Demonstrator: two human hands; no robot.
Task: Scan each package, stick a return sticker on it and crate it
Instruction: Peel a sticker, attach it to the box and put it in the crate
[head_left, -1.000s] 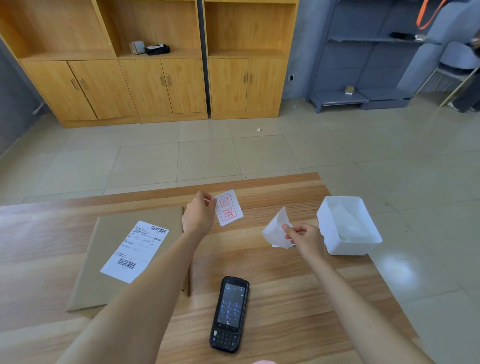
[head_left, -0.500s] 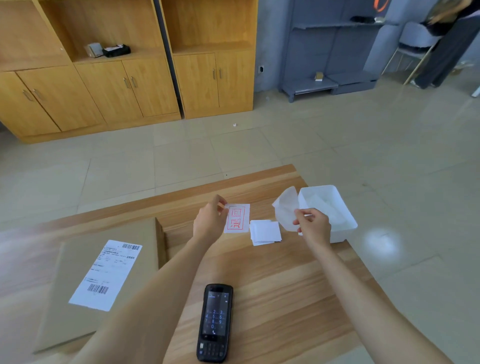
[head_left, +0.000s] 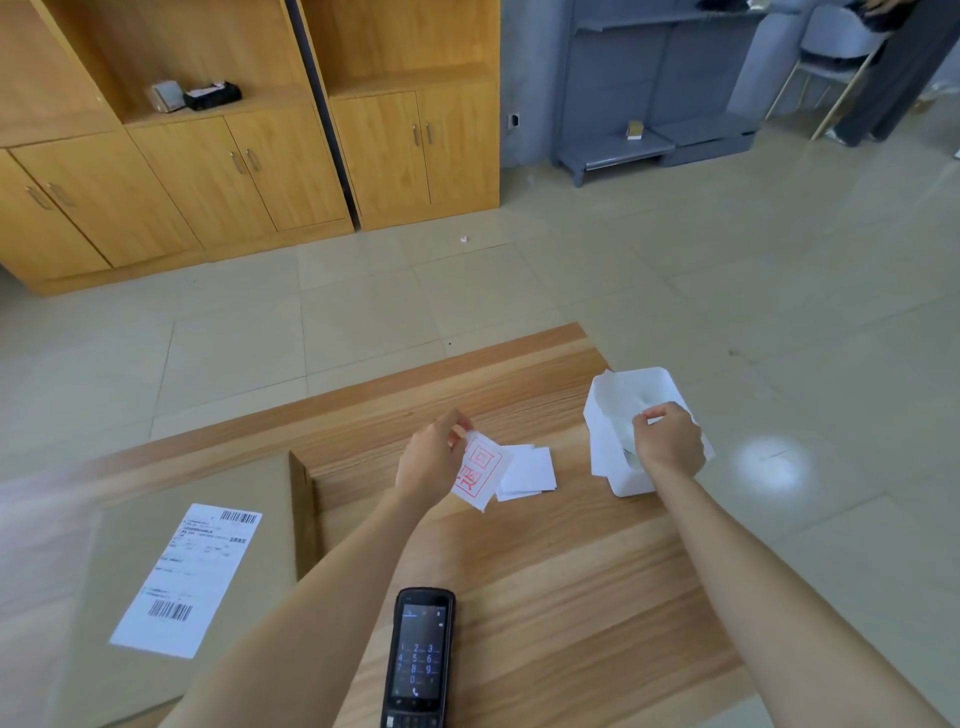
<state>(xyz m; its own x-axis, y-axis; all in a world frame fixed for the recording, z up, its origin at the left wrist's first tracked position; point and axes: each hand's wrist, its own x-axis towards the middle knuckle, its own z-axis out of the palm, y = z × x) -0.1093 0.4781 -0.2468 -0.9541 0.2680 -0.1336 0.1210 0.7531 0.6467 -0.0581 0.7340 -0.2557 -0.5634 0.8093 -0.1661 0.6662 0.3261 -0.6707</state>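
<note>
A flat brown cardboard package (head_left: 104, 582) lies at the table's left, with a white shipping label (head_left: 189, 577) on top. My left hand (head_left: 431, 462) pinches a white return sticker (head_left: 480, 475) with red print, held just above the table. Right beside it lies a small stack of white sticker sheets (head_left: 527, 473). My right hand (head_left: 667, 441) holds a white backing paper (head_left: 605, 415) over the white bin (head_left: 631, 483) at the table's right edge. A black handheld scanner (head_left: 421, 660) lies near the front edge, between my forearms.
The wooden table (head_left: 545, 571) ends just past the white bin on the right. Beyond it is tiled floor, wooden cabinets (head_left: 249, 171) at the back left and grey shelving (head_left: 654, 104) at the back right. A person's dark trouser leg (head_left: 893, 73) shows at the top right.
My right hand has carried the backing paper rightward until it is over the white bin. My left hand still holds the red-printed sticker. The view has swung right, so the package sits further left.
</note>
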